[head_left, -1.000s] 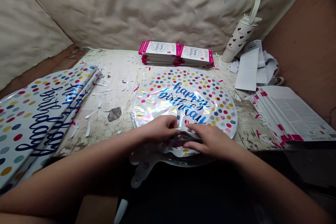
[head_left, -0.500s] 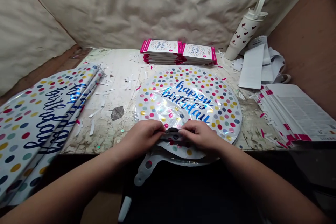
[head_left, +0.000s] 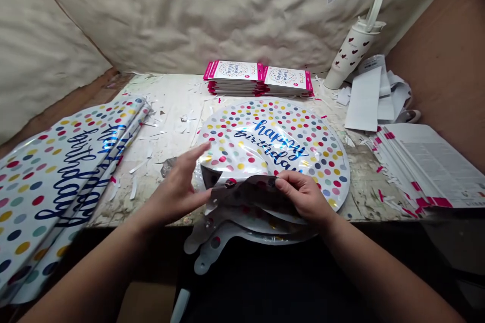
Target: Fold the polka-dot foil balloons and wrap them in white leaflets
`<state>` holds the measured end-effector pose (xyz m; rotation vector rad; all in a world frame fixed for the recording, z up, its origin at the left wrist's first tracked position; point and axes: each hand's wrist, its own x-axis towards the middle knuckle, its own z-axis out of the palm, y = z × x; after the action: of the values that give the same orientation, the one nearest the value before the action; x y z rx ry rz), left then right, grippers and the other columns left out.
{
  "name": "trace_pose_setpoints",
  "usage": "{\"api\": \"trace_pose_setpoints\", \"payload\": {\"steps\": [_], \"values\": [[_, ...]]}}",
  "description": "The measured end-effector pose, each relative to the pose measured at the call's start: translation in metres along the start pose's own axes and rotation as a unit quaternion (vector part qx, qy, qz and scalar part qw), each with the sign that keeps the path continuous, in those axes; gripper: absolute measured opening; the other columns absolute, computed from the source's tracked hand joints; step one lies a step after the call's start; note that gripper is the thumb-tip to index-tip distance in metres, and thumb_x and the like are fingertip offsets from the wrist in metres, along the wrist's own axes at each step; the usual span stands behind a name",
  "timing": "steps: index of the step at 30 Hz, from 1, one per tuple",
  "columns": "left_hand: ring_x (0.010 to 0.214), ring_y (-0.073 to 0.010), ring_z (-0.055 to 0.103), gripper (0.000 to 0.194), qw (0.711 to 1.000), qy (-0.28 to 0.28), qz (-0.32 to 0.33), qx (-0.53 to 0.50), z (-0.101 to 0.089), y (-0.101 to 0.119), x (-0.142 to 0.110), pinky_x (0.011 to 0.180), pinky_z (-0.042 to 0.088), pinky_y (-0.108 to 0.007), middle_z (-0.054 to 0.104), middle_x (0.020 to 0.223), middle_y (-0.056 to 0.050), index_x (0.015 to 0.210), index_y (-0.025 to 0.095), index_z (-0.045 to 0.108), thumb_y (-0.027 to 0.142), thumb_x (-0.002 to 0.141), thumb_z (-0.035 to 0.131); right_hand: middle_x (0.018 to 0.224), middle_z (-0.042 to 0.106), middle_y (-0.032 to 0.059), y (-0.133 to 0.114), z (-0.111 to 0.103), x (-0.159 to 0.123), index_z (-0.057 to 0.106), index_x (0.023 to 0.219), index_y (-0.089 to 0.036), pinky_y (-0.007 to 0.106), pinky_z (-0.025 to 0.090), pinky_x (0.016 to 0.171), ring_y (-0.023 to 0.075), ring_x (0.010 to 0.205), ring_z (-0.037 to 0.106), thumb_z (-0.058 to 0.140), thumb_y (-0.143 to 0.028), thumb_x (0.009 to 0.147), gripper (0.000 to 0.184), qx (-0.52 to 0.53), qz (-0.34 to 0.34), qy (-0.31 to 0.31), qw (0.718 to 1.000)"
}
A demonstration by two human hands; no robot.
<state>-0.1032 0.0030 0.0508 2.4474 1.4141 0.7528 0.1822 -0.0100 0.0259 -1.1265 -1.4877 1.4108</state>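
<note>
Flat, round foil balloons [head_left: 326, 154] lie stacked at the table's front edge, white with coloured dots and blue "happy birthday" lettering. My right hand [head_left: 305, 197] pinches the near edge of the top foil balloon between thumb and fingers, and that edge is lifted and curled. To the left, my left hand [head_left: 178, 186] is open, thumb and fingers spread apart. Its thumb tip is close to the raised edge; whether it touches I cannot tell. Pale balloon tails [head_left: 206, 257] hang over the table's front edge below.
More folded dotted foil balloons [head_left: 49, 176] lie on the left. Pink-and-white packets [head_left: 237, 70] are stacked at the back. A heart-patterned tumbler [head_left: 348, 55], white paper pieces [head_left: 364, 101] and printed cards [head_left: 428, 161] are on the right. Paper scraps litter the table [head_left: 170, 96].
My left hand has let go of the balloon's edge, moved left and spread its fingers. My right hand still grips the edge, slightly further right, and the foil now curls up more.
</note>
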Motion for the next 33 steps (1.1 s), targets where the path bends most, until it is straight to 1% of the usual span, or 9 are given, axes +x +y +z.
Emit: {"api": "trace_pose_setpoints", "payload": {"steps": [4,7,12,15,18,22,25,30,33], "values": [[0.118,-0.0245,0.047,0.049,0.995,-0.078,0.046,-0.042,0.012,0.002,0.014,0.106,0.027,-0.045,0.053,0.126,-0.006,0.129,0.027,0.043,0.042,0.083,0.051,0.079,0.060,0.0024,0.001,0.009,-0.011,0.059,0.081,-0.019,0.028,0.043,0.073,0.0156,0.077,0.055,0.051,-0.019,0.081,0.008,-0.140,-0.113,0.007,0.984],[0.115,-0.0281,0.050,0.067,0.972,-0.167,0.080,-0.146,0.012,0.009,0.009,0.105,0.029,-0.044,0.058,0.122,-0.007,0.125,0.028,0.050,0.064,0.070,0.057,0.101,0.062,0.0060,0.015,0.018,-0.022,0.059,0.100,-0.021,0.034,0.042,0.085,0.0201,0.095,0.054,0.049,-0.004,0.068,0.037,-0.273,-0.178,-0.005,0.946],[0.112,-0.0319,0.053,0.089,0.910,-0.193,0.061,-0.363,-0.002,0.002,0.003,0.099,0.039,-0.043,0.057,0.123,-0.005,0.128,0.030,0.047,0.085,0.060,0.033,0.090,0.064,0.0027,0.033,0.020,-0.026,0.060,0.091,-0.022,0.033,0.045,0.080,0.0193,0.088,0.056,0.044,0.002,0.055,0.046,-0.294,-0.118,0.011,0.948],[0.132,-0.0316,0.028,0.088,0.949,-0.249,0.029,-0.191,-0.009,-0.006,0.006,0.107,0.028,-0.044,0.030,0.146,-0.004,0.140,0.031,0.025,0.065,0.067,0.059,0.085,0.064,0.0008,0.028,0.016,-0.020,0.060,0.086,-0.022,0.030,0.046,0.074,0.0173,0.083,0.057,0.044,0.000,0.060,0.038,-0.249,-0.076,0.036,0.965],[0.135,-0.0277,0.020,0.079,0.964,-0.260,0.047,-0.040,-0.009,-0.013,0.015,0.109,0.019,-0.048,0.026,0.147,-0.005,0.142,0.030,0.017,0.044,0.078,0.060,0.083,0.064,0.0005,0.021,0.018,-0.019,0.060,0.083,-0.022,0.028,0.047,0.071,0.0159,0.079,0.058,0.045,-0.003,0.067,0.029,-0.242,-0.070,0.049,0.967],[0.130,-0.0250,0.033,0.046,0.959,-0.256,0.098,0.067,0.010,-0.028,0.023,0.108,0.018,-0.052,0.046,0.135,0.000,0.130,0.032,0.044,0.026,0.085,0.045,0.103,0.064,0.0068,0.027,0.022,-0.032,0.060,0.102,-0.019,0.037,0.046,0.084,0.0220,0.098,0.056,0.044,-0.002,0.065,0.044,-0.375,-0.169,0.022,0.911],[0.121,-0.0208,0.047,0.041,0.957,-0.260,0.108,0.067,0.028,-0.042,0.017,0.106,0.029,-0.043,0.056,0.125,0.003,0.115,0.034,0.060,0.018,0.084,0.039,0.120,0.057,0.0126,0.042,-0.003,-0.049,0.051,0.122,-0.014,0.043,0.043,0.093,0.0253,0.114,0.049,0.037,0.002,0.070,0.057,-0.497,-0.185,0.053,0.846],[0.116,-0.0192,0.051,0.040,0.977,-0.191,0.092,0.021,0.040,-0.052,0.003,0.101,0.040,-0.036,0.058,0.122,0.006,0.112,0.037,0.061,0.019,0.081,0.042,0.120,0.057,0.0166,0.058,-0.088,-0.057,0.049,0.126,-0.010,0.043,0.042,0.096,0.0272,0.115,0.051,0.035,-0.009,0.084,0.045,-0.614,-0.015,0.235,0.753],[0.123,-0.0207,0.044,0.053,0.975,-0.196,0.103,0.015,0.040,-0.049,0.005,0.105,0.035,-0.039,0.051,0.129,0.006,0.121,0.035,0.055,0.011,0.076,0.041,0.135,0.044,0.0127,0.058,-0.120,-0.046,0.046,0.130,-0.012,0.046,0.025,0.108,0.0255,0.130,0.033,0.034,-0.011,0.086,0.045,-0.628,-0.038,0.208,0.749]]}}
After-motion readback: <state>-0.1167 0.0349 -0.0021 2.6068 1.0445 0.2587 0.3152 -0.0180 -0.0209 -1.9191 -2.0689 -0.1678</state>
